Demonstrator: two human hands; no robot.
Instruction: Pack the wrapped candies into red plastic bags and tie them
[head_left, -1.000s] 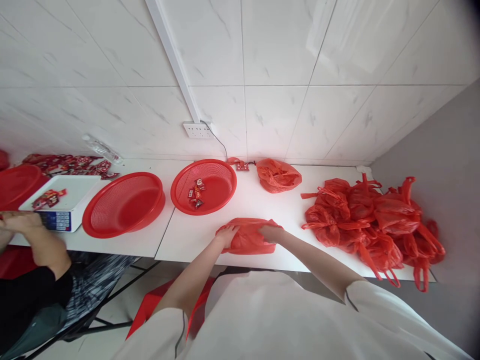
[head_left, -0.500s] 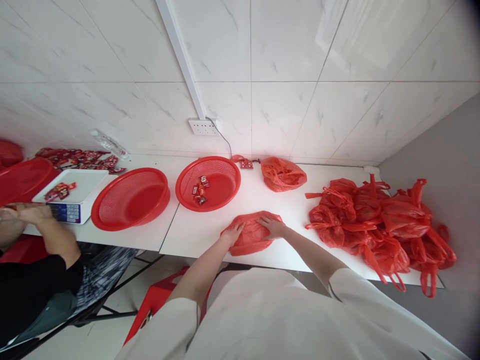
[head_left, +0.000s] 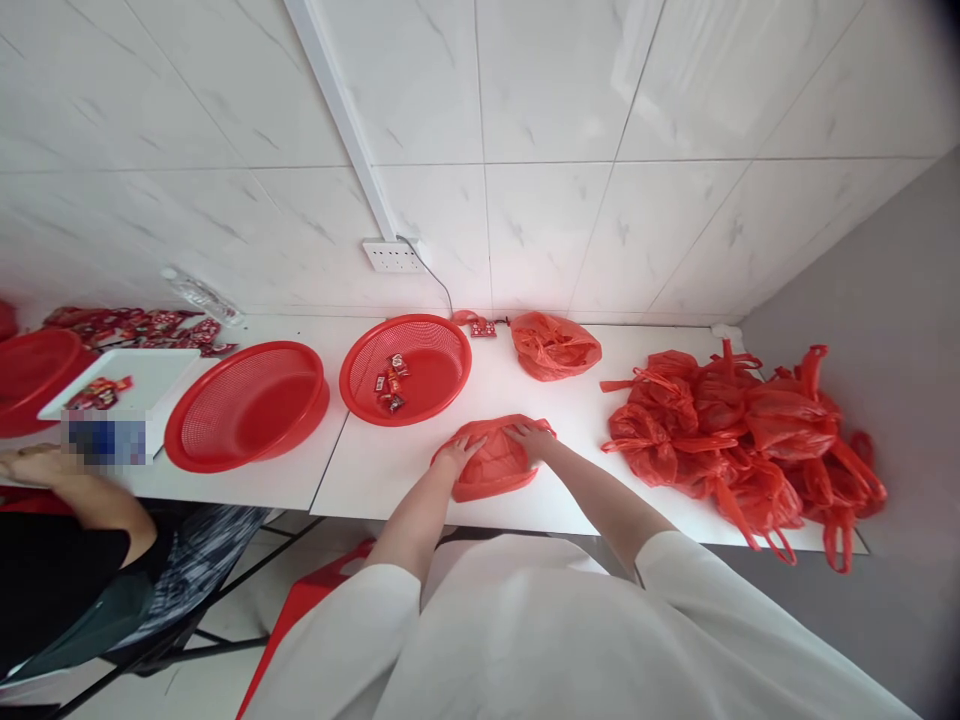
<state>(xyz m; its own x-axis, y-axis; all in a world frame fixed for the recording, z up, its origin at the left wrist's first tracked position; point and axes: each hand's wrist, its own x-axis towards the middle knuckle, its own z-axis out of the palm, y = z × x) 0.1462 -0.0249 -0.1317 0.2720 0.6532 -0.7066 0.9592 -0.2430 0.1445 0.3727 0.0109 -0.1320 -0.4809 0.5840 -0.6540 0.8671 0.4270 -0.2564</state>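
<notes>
A red plastic bag (head_left: 493, 466) lies on the white table (head_left: 390, 480) right in front of me. My left hand (head_left: 460, 452) rests on its left part with the fingers stretched out. On its upper right part lies my right hand (head_left: 531, 441), fingers also extended, with the tips partly lost against the bag. Behind and to the left stands a red basket (head_left: 444, 385) with several small wrapped packets (head_left: 393, 378) in it. Another open red plastic bag (head_left: 556, 347) sits by the wall, beyond my hands.
Several tied red bags (head_left: 720, 430) are piled at the right. To the left are another red basket (head_left: 247, 405), a white scale (head_left: 161, 375) bearing packets, a plastic bottle (head_left: 201, 295) and a heap of red packets (head_left: 135, 325). A co-worker's hand (head_left: 34, 464) is by the scale.
The view has shifted slightly, moving the table's things leftward. Both my hands stay on the bag, the right one a little farther in. The co-worker's hand is lower beside the scale.
</notes>
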